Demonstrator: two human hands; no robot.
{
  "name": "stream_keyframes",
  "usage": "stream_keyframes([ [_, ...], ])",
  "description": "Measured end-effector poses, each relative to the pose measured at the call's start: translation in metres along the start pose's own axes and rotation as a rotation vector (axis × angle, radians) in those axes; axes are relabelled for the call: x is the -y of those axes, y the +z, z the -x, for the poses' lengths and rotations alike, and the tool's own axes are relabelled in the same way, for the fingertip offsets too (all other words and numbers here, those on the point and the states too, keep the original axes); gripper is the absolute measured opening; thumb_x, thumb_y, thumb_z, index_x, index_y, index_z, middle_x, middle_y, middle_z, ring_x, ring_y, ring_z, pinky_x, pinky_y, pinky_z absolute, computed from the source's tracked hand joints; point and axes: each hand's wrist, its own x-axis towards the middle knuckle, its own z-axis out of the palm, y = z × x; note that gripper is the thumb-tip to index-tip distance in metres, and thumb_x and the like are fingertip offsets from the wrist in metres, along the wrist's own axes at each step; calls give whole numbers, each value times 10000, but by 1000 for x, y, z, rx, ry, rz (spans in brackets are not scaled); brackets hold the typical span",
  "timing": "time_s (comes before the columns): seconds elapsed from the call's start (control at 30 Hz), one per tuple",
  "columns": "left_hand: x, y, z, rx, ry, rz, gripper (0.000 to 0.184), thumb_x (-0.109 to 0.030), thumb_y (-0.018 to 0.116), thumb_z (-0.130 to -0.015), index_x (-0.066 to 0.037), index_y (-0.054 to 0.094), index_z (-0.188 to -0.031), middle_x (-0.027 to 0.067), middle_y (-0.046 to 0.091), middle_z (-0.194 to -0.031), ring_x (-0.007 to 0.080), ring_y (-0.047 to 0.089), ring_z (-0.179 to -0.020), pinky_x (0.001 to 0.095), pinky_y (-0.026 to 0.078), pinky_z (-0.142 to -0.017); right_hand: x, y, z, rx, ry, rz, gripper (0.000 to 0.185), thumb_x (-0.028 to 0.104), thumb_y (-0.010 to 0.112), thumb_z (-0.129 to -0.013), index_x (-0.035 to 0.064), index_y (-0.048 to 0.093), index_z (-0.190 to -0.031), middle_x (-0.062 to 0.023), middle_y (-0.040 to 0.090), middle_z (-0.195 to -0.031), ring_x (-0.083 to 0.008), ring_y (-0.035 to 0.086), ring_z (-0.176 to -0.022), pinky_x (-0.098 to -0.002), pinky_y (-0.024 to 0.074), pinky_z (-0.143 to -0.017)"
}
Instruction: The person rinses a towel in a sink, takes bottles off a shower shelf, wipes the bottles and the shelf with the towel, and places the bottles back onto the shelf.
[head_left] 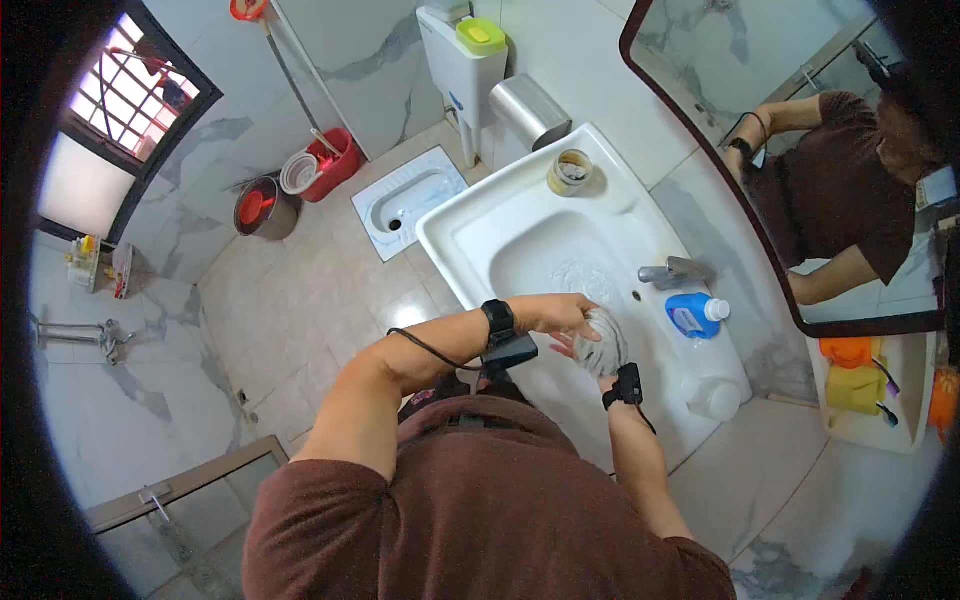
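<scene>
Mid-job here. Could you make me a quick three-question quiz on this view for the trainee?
1. Multiple choice: what are the left hand and right hand touching?
A) a green plastic box
B) a bunched white-and-grey cloth
C) a red-handled broom

2. True or false: the red plastic tub stands on the pale tiled floor.

3. Compare: which stands nearer the silver metal tap, the blue plastic bottle with a white cap or the round glass jar?

Key: 1) B. 2) True. 3) The blue plastic bottle.

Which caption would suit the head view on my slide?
Left hand and right hand hold a bunched whitish cloth over the white washbasin.
</scene>
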Motion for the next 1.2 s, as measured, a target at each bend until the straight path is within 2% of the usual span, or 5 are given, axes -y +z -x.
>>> stream_keyframes([
  [0.43,14,-39,-13,-63,-22,87,674,-296,663,-848,-39,330,-1374,133,552,-1204,236,550,-1081,403,495,-828,-3,35,15,-7,218,430,866,469,733,-708,134,310,-1385,-163,435,-1332,-374,490,-1116,-416,506,-653],
  [0.73,32,-40,-27,-526,-18,-251,328,-220,719,-773,54,636,-932,79,604,-719,159,557,-622,324,441,-525,-19,46,-7,-411,-155,1117,623,0,749,-639,46,458,-1188,-94,608,-1001,-200,622,-806,-357,516,-566],
  [0.83,65,-46,-52,-732,60,-401,393,-264,728,-751,76,630,-923,156,647,-776,225,627,-687,356,495,-596,-28,73,-20,-923,-153,1795,734,-5,785,-556,26,430,-1198,-128,590,-1031,-216,629,-813,-370,541,-632],
  [1.0,35,-11,-42,-915,2,-676,327,-293,648,-746,29,671,-794,264,637,-803,411,615,-859,450,486,-783,-39,36,-34,-731,-641,2090,827,152,841,-538,36,410,-1234,-192,534,-1159,-318,494,-1135,-406,412,-943],
  [1.2,41,-7,-67,-748,-180,-844,589,-330,612,-731,62,534,-1163,272,578,-1108,452,532,-1061,403,436,-937,-35,37,-24,-626,-484,1862,530,238,812,-637,69,542,-1062,-92,588,-1026,-192,592,-914,-334,489,-686],
])
